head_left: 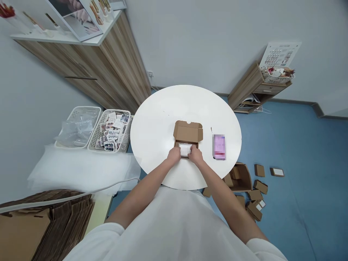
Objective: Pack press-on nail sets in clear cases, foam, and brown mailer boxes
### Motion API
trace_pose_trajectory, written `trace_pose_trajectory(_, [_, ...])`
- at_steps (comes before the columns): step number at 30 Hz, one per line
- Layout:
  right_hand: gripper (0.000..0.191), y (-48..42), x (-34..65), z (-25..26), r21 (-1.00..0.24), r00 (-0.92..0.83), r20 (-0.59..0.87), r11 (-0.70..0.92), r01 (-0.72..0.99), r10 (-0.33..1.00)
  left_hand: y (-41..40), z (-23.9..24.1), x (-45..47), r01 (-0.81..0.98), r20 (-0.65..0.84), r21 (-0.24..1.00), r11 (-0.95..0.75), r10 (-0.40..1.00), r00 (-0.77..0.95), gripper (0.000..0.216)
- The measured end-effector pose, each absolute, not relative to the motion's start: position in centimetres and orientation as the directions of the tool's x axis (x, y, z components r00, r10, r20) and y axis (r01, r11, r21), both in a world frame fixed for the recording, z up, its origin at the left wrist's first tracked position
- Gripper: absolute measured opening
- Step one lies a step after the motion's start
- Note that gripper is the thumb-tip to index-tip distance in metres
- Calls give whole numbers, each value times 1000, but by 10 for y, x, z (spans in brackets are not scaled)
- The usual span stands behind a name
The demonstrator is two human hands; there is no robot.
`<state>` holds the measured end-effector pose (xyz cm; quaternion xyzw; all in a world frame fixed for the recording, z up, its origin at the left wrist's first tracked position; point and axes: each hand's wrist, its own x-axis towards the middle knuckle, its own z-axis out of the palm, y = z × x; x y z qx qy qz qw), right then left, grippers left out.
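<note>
A small brown cardboard box [188, 134] lies on the white round table with its lid folded up and back. Inside it sits a white wrapped packet [185, 149]. My left hand [174, 156] is closed at the packet's left end, over the box's left side. On the opposite end, my right hand [195, 155] is closed too, its fingertips against the packet at the right wall. Both hands partly cover the front of the box, so the exact fingertip contact is hard to see.
A blurred pink-purple item [219, 147] lies on the round table [185, 103]. At left stand white baskets [126, 139] and a stack of clear wrapping sheets [81, 166], with flattened cardboard [67, 224] nearer. Several small boxes [255, 195] lie on the floor around an open carton [246, 177].
</note>
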<state>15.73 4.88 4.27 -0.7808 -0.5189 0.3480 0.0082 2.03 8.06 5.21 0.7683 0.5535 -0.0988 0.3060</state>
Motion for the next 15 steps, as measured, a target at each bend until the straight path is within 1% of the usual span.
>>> trace_pose_trajectory(4, [25,37,150,43,-314,206,-551,-430,847,809,69,52,16,897,-489,384,-221,775,400,16])
trace_pose_trajectory(10, [24,21,136,46,-329,164,-502,-363,872,849,55,54,2,885,-465,402,-234,781,418,15])
trace_pose_trajectory(12, [20,18,137,50,-365,120,-463,-312,877,878,54,56,-6,866,-436,452,-214,794,424,13])
trace_pose_trajectory(15, [18,16,151,61,-464,97,-354,-264,845,930,57,60,-21,794,-335,592,-135,855,395,16])
